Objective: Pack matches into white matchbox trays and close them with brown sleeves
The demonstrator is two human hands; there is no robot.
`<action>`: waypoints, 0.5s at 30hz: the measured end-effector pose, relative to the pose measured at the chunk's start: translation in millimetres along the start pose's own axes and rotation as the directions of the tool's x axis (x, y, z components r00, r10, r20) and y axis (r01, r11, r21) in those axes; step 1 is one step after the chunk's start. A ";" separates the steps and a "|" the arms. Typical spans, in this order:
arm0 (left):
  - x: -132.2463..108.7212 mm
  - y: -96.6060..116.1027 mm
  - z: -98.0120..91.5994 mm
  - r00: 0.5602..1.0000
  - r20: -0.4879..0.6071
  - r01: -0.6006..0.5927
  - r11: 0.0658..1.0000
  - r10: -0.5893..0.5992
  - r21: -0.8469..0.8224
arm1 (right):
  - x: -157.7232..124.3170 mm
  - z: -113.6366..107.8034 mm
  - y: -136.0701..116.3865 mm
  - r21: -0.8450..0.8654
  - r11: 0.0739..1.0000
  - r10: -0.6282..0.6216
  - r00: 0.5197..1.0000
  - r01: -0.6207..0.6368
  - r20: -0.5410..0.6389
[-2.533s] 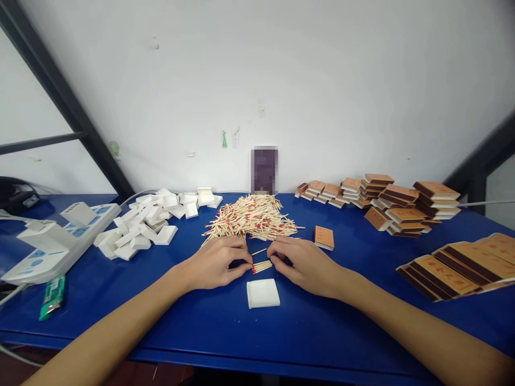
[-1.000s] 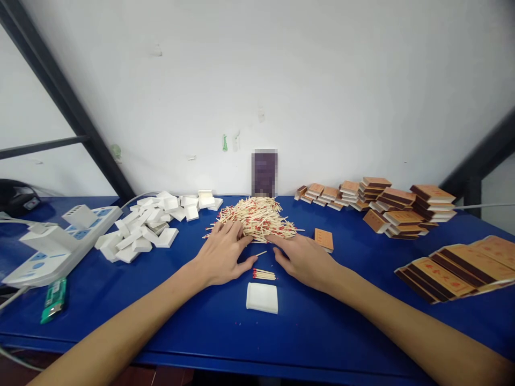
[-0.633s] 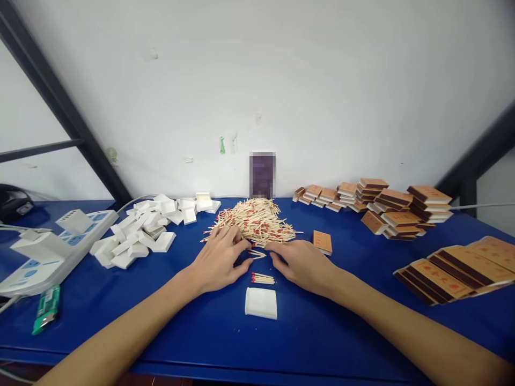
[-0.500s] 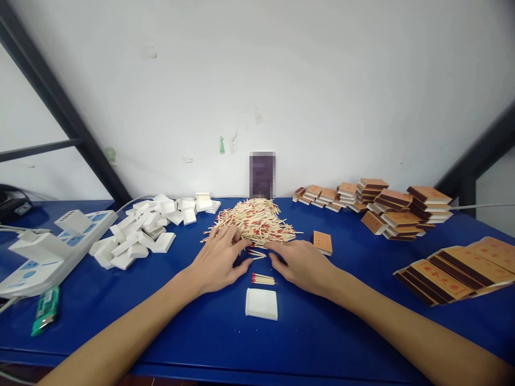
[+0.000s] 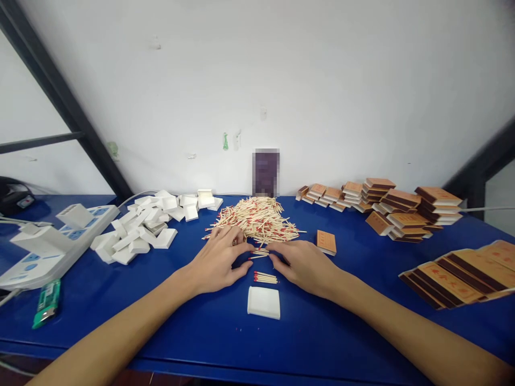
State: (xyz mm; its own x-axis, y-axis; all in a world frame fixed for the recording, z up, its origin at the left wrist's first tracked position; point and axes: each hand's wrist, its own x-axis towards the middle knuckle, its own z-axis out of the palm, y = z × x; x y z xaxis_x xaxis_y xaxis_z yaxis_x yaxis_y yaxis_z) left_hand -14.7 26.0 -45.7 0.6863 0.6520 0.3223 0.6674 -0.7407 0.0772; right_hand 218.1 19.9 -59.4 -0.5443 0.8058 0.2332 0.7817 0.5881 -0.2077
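A heap of loose red-tipped matches [image 5: 261,217] lies at the middle of the blue table. At its near edge my left hand [image 5: 221,257] has thumb and index finger apart, the other fingers bent against the heap. My right hand [image 5: 300,262] faces it, thumb and index finger also apart. Between the two index fingertips lie a few matches [image 5: 259,254], seemingly touched at their ends but not pinched. Closer to me is a neat row of several matches [image 5: 265,277]. Below that row sits a small white tray [image 5: 263,303]; whether anything is in it I cannot tell.
White matchbox trays [image 5: 139,228] are piled on the left, beside a power strip [image 5: 52,257] and a green lighter [image 5: 47,303]. One orange matchbox [image 5: 325,242] stands right of the heap. Stacked matchboxes [image 5: 402,209] and flat sleeves [image 5: 454,276] occupy the right.
The view has shifted slightly. The few matches between my fingertips lie closer together and more level; both hands keep nearly the same place.
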 end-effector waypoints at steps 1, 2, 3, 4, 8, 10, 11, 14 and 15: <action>-0.5 0.0 -0.7 1.000 -0.003 0.002 1.000 -0.002 -0.003 | -0.5 0.4 -0.3 0.003 1.000 -0.014 1.000 0.014 -0.012; -0.9 -0.1 -1.4 1.000 -0.006 0.006 1.000 -0.006 -0.004 | -1.2 1.1 -0.4 0.001 1.000 -0.028 0.999 0.028 -0.034; -1.1 -0.1 -2.2 1.000 -0.010 0.013 1.000 -0.013 -0.002 | -1.9 2.1 -0.5 -0.006 0.999 -0.040 0.997 0.039 -0.062; -1.3 -0.2 -3.0 1.000 -0.013 0.021 1.000 -0.021 0.001 | -2.5 3.3 -0.5 -0.017 0.999 -0.050 0.994 0.048 -0.092; -1.3 -1.0 -4.2 0.999 -0.016 0.045 0.999 -0.045 0.020 | -4.0 7.6 -1.1 -0.068 0.997 -0.037 0.986 0.026 -0.163; -1.3 -1.9 -3.3 0.999 -0.018 0.049 0.999 -0.048 0.021 | -3.6 7.5 -3.2 -0.094 0.994 0.036 0.989 -0.050 -0.143; -1.3 -2.4 -2.7 0.999 -0.019 0.050 0.999 -0.049 0.020 | -3.3 6.7 -4.8 -0.107 0.990 0.079 0.990 -0.092 -0.121; -1.4 -3.4 -1.0 0.999 -0.020 0.051 0.999 -0.050 0.014 | -2.0 2.6 -10.4 -0.141 0.976 0.158 0.986 -0.163 -0.045; -1.4 -3.6 -0.6 0.998 -0.023 0.050 0.999 -0.050 0.012 | -1.5 1.2 -11.9 -0.145 0.975 0.166 0.986 -0.169 -0.028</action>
State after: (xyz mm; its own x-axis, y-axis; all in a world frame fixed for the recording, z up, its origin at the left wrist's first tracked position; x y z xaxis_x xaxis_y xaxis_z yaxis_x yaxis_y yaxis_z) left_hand -18.2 27.6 -45.9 0.6455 0.6843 0.3392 0.7045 -0.7050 0.0817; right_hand 209.3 11.8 -58.4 -0.3980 0.8901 0.2221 0.8981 0.4274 -0.1037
